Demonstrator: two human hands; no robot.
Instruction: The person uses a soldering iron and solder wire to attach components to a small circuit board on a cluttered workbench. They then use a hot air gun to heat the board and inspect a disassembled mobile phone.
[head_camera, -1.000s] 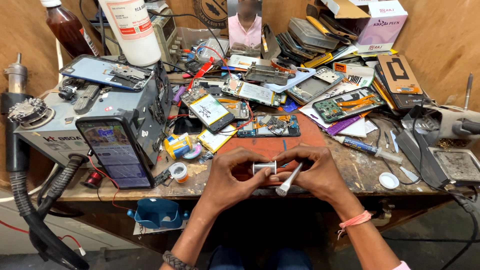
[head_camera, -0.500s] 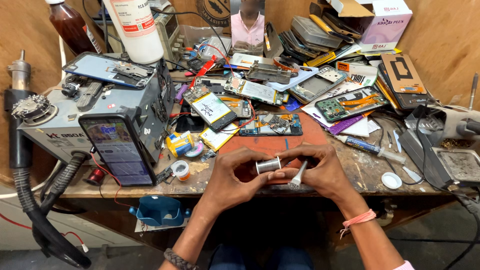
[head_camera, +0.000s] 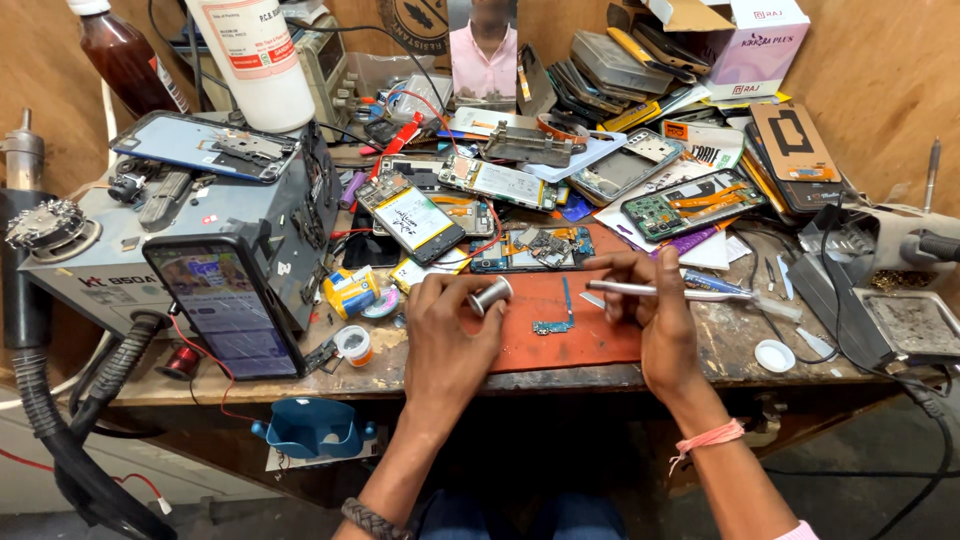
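Observation:
My left hand (head_camera: 445, 335) grips a small silver spool of solder wire (head_camera: 491, 294) over the red work mat (head_camera: 560, 320). My right hand (head_camera: 655, 315) holds a slim metal tool (head_camera: 660, 291) flat, its tip pointing right. On the mat between the two hands lies a small green circuit board with a flex strip (head_camera: 556, 322). Just beyond the mat sits an opened phone with its blue board exposed (head_camera: 530, 248).
A grey rework station (head_camera: 190, 235) with a phone leaning on its front (head_camera: 215, 310) stands at the left. Several opened phones and frames crowd the back of the bench. A soldering iron stand (head_camera: 880, 320), a white cap (head_camera: 773, 355) and a small flux pot (head_camera: 352, 343) lie nearby.
My hands have drawn apart and lifted onto the mat. The spool went left with my left hand; my right hand turned the metal tool level and moved right.

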